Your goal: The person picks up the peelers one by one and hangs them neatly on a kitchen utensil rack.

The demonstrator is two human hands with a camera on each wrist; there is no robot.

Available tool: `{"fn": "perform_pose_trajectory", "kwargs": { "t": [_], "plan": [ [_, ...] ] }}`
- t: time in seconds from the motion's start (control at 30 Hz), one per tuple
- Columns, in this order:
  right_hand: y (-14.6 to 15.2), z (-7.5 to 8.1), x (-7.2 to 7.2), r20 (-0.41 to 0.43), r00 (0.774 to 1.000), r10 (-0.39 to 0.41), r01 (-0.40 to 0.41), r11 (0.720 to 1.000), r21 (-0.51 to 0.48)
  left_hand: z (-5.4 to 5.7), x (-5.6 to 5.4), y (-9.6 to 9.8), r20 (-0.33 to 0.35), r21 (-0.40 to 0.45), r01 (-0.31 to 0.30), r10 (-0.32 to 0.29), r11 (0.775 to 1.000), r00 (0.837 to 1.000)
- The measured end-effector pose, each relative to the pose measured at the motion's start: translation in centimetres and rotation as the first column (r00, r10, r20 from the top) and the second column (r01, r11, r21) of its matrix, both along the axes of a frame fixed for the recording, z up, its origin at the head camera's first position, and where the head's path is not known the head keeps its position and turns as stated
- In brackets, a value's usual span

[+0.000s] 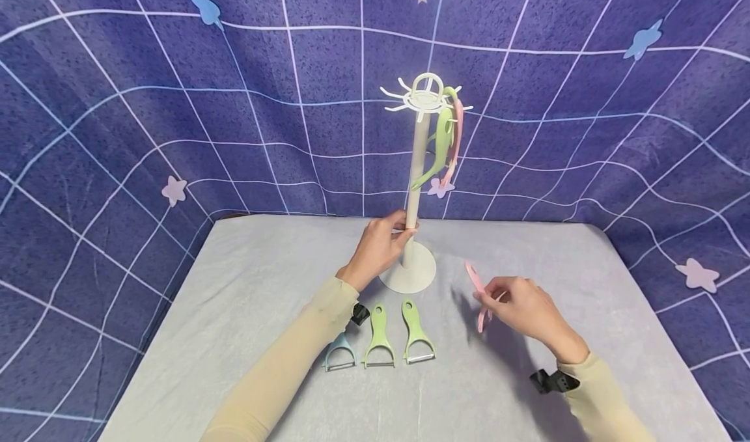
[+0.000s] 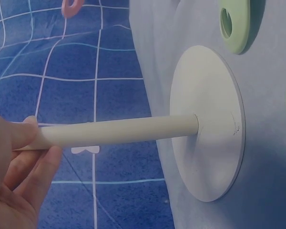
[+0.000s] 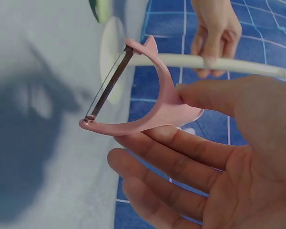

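My left hand (image 1: 377,245) grips the pole of a white rack (image 1: 415,168) low down, above its round base. In the left wrist view the thumb and fingers wrap the pole (image 2: 119,132). My right hand (image 1: 527,306) pinches a pink peeler (image 3: 164,90) between thumb and fingers, held above the table to the right of the base. Its metal blade (image 3: 109,86) faces away from the palm. On the rack's top ring, at the right side, hang green peelers (image 1: 443,139) and a pink peeler (image 1: 458,129).
Two green peelers (image 1: 413,321) (image 1: 379,325) lie on the grey cloth-covered table (image 1: 469,396) in front of the base. Beside them a blue peeler (image 1: 340,344) is partly hidden by the left sleeve. A purple gridded curtain (image 1: 322,58) stands behind and along the sides.
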State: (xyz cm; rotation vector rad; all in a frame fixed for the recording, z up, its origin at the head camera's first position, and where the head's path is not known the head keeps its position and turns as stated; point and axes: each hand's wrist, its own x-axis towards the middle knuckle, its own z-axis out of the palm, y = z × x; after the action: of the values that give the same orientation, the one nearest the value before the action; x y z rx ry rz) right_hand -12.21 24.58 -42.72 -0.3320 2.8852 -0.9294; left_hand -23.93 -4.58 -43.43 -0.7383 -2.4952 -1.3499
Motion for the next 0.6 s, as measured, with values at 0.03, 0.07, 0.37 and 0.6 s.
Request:
{"fn": "perform_pose_trajectory", "kwargs": {
  "t": [0.03, 0.07, 0.37, 0.6],
  "plan": [
    [0.2, 0.2, -0.2, -0.008, 1.0, -0.001, 0.001, 1.0, -0.007, 0.0, 0.0, 0.0, 0.0, 0.0, 0.0, 0.0, 1.0, 1.0],
    [0.4, 0.4, -0.5, -0.019, 1.0, -0.003, 0.003, 1.0, -0.014, 0.0, 0.0, 0.0, 0.0, 0.0, 0.0, 0.0, 1.0, 1.0],
    [1.4, 1.4, -3.2, -0.121, 0.992, -0.047, 0.038, 0.997, -0.072, 0.0, 0.0, 0.0, 0.004, 0.002, -0.001, 0.001, 1.0, 1.0],
    [1.0, 1.7, -4.8, -0.149, 0.987, -0.055, 0.032, 0.987, -0.155, 0.0, 0.0, 0.0, 0.01, -0.002, -0.005, 0.005, 1.0, 1.0]
  ]
}}
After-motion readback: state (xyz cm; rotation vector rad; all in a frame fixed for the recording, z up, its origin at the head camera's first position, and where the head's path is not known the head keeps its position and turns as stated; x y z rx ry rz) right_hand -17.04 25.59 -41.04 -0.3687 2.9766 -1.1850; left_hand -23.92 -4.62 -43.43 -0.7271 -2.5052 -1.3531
